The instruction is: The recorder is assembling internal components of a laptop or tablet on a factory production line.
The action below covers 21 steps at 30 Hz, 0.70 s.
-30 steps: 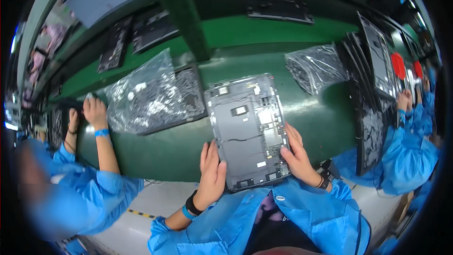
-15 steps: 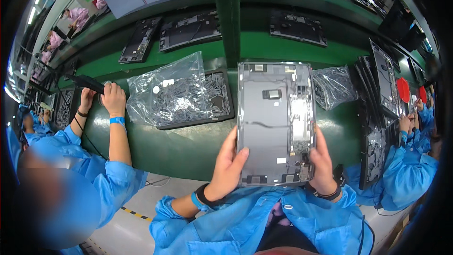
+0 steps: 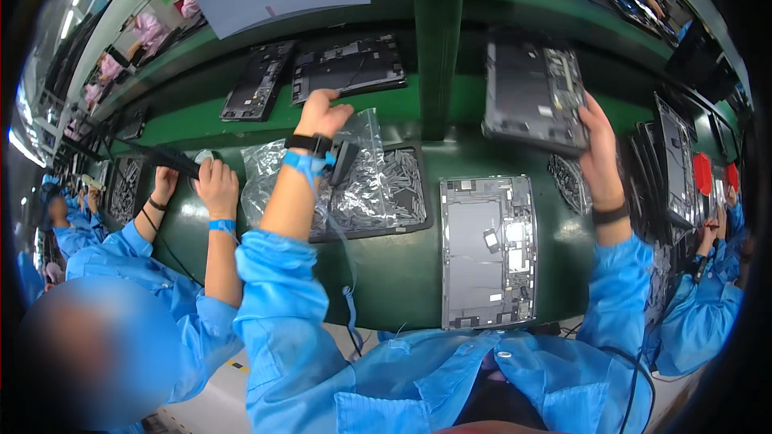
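My right hand [image 3: 599, 149] grips the right edge of an opened tablet chassis [image 3: 531, 92], blurred, over the green shelf at the back right. My left hand [image 3: 320, 118] is raised at the shelf's front edge, loosely curled with the thumb apart and nothing visible in it. Just beyond it lies another opened tablet chassis [image 3: 350, 66]; I cannot tell whether they touch. On the bench before me rests a grey tablet chassis [image 3: 466, 273] with exposed boards and a small dark part [image 3: 492, 241] on it. A blue cord [image 3: 349, 297] hangs from my left wristband.
A black tray [image 3: 414, 193] of small grey pieces and a clear bag [image 3: 257, 165] sit left of centre, partly behind my left arm. Another bag [image 3: 569, 181] lies right. Dark panels [image 3: 671, 157] stand stacked at right. A green post [image 3: 437, 48] rises mid-shelf. Co-workers sit on both sides.
The chassis that both hands held now lies on the bench. My right hand has moved up and taken hold of the right-hand shelf chassis. My left hand has reached forward and left.
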Available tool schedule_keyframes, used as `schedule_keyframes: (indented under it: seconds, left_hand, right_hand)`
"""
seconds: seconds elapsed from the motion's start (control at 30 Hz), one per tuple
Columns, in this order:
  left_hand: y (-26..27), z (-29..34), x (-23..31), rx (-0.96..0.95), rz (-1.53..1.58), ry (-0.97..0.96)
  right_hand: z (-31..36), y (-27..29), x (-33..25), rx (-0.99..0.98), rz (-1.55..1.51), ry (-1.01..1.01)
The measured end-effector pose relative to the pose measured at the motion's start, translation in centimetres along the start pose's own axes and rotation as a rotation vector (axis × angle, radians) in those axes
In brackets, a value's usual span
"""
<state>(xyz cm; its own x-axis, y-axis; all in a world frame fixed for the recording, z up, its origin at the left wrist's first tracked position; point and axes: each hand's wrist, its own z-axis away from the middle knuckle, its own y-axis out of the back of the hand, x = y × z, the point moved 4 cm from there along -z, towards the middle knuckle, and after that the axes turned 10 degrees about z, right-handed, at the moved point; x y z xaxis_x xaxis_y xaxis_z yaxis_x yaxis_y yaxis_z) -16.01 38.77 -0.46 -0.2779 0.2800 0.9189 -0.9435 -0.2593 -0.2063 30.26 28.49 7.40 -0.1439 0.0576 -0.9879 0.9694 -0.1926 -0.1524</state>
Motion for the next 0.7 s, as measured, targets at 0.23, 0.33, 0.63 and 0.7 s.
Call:
schedule_keyframes:
  seconds: [0.23,0.33,0.63,0.7]
  left_hand:
    - [0.5,-10.6,-1.7,0.246,-0.843,-0.336]
    - [0.4,-12.9,-1.9,0.246,-0.902,-0.469]
    - [6.6,-12.3,-0.4,0.544,-1.402,-0.775]
    - [7.9,-9.9,0.7,0.472,-1.286,-0.843]
  right_hand:
    - [-10.9,-3.3,3.6,0.068,0.024,-0.030]
    - [-12.8,-3.8,4.2,-0.116,-0.039,-0.019]
    - [-14.6,-11.7,10.0,-0.267,-0.083,-0.061]
    - [-15.4,-12.6,11.6,-0.223,-0.048,-0.009]
